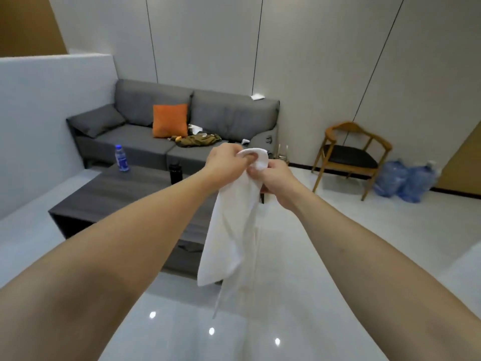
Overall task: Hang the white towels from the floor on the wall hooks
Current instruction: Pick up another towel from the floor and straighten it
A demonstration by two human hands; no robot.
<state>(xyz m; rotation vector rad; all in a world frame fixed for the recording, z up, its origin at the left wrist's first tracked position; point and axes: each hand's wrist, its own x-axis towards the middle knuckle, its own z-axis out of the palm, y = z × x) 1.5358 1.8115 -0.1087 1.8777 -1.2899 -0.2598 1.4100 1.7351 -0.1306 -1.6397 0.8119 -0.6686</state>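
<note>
A white towel (231,230) hangs in the air in front of me, held at its top by both hands at arm's length. My left hand (226,158) pinches the bunched upper edge from the left. My right hand (273,175) grips the same bunch from the right, just below. The two hands almost touch. The towel's lower end dangles above the glossy white floor (338,256). No wall hooks are in view.
A dark grey coffee table (125,196) stands ahead left, with a blue water bottle (121,158) and a black bottle (175,173) on it. Behind is a grey sofa (145,142) with an orange cushion (169,120). A wooden chair (350,157) and blue water jugs (406,181) stand right.
</note>
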